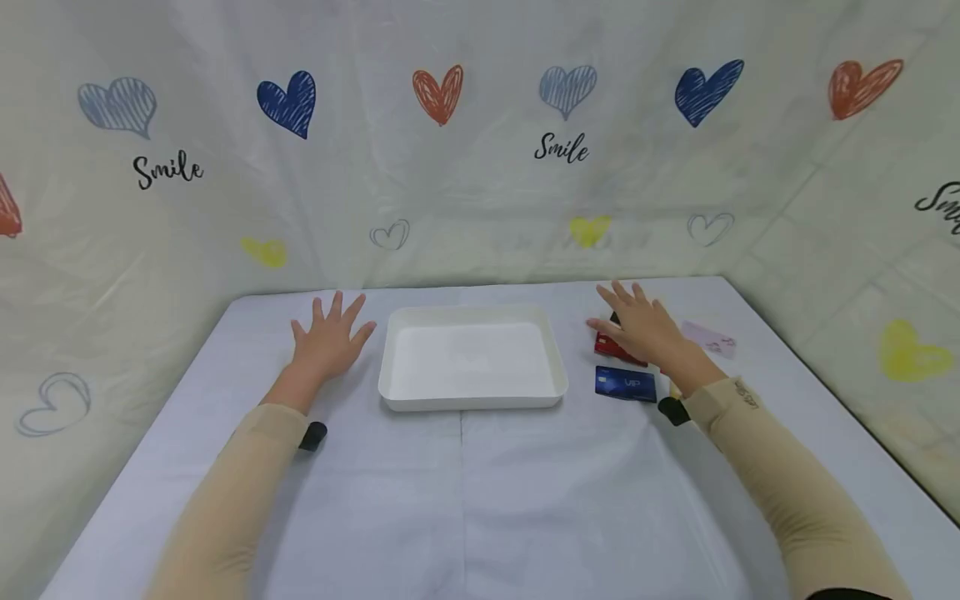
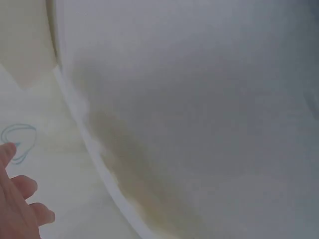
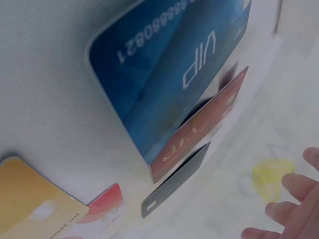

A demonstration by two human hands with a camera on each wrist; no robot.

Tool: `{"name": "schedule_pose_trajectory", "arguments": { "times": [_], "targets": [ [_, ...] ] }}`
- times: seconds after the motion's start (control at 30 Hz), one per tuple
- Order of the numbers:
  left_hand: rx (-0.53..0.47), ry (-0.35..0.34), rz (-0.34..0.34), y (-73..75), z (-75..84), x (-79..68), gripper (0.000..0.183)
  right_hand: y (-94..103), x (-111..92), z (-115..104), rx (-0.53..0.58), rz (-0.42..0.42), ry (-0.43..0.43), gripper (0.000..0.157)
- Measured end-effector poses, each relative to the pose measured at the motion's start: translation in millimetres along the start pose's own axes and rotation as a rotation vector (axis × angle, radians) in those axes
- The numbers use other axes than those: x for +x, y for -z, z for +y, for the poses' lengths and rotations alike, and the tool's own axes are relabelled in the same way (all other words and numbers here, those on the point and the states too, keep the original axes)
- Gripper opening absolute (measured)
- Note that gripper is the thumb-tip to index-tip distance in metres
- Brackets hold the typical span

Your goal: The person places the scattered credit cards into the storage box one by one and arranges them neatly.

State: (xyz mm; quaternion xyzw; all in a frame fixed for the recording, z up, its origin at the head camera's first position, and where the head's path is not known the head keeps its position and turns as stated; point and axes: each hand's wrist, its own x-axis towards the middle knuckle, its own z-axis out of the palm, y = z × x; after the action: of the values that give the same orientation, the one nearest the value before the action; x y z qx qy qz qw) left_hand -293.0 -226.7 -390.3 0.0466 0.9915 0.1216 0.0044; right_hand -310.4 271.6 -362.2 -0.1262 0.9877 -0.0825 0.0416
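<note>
At the right of the head view, the right hand (image 1: 641, 329) partly hides a red card (image 1: 621, 348) and most of a dark card (image 1: 615, 318); the sleeve and wrist cover most of a gold card (image 3: 37, 199). A blue card (image 1: 626, 383) lies nearer the frame's bottom, and a pink card (image 1: 708, 339) farther right, its print too small to read. The right wrist view cuts off the gold card at the left and the right hand at the lower right, fingers apart from the cards. Both grips are released, fingers spread; the left hand (image 1: 326, 346), left of centre, is cut off in its own wrist view. The white tray (image 1: 472, 403) sits mid-frame between the hands, near the tabletop's (image 1: 450, 500) far edge, with a broad stretch of cloth running toward the bottom.
</note>
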Motion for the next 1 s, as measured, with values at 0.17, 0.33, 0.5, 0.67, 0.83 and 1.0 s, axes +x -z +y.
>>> {"name": "schedule_pose_trajectory", "arguments": {
  "times": [0.17, 0.33, 0.5, 0.67, 0.83, 1.0],
  "targets": [
    [-0.014, -0.011, -0.012, -1.6, 0.0, -2.3, 0.072, 0.1, -3.5, -0.9, 0.015, 0.018, 0.029, 0.081],
    [-0.030, -0.045, -0.024, -3.4, 2.3, -6.1, 0.072, -2.2, -7.0, 1.0, 0.040, 0.015, 0.012, 0.082],
    [-0.014, -0.101, -0.021, -3.6, 7.2, -8.8, 0.073, -1.4, -12.9, 3.5, 0.108, 0.032, 0.013, 0.072],
    [-0.001, -0.154, -0.026, -4.9, 11.1, -13.3, 0.074, -0.9, -17.0, 6.5, 0.174, 0.046, 0.032, 0.067],
    [0.008, -0.178, -0.049, -5.4, 15.5, -19.0, 0.074, -2.6, -17.4, 12.2, 0.268, 0.051, 0.048, 0.061],
    [0.004, -0.211, -0.099, -5.3, 17.8, -23.3, 0.076, -3.2, -17.3, 19.7, 0.373, 0.013, 0.021, 0.057]
  ]
}}
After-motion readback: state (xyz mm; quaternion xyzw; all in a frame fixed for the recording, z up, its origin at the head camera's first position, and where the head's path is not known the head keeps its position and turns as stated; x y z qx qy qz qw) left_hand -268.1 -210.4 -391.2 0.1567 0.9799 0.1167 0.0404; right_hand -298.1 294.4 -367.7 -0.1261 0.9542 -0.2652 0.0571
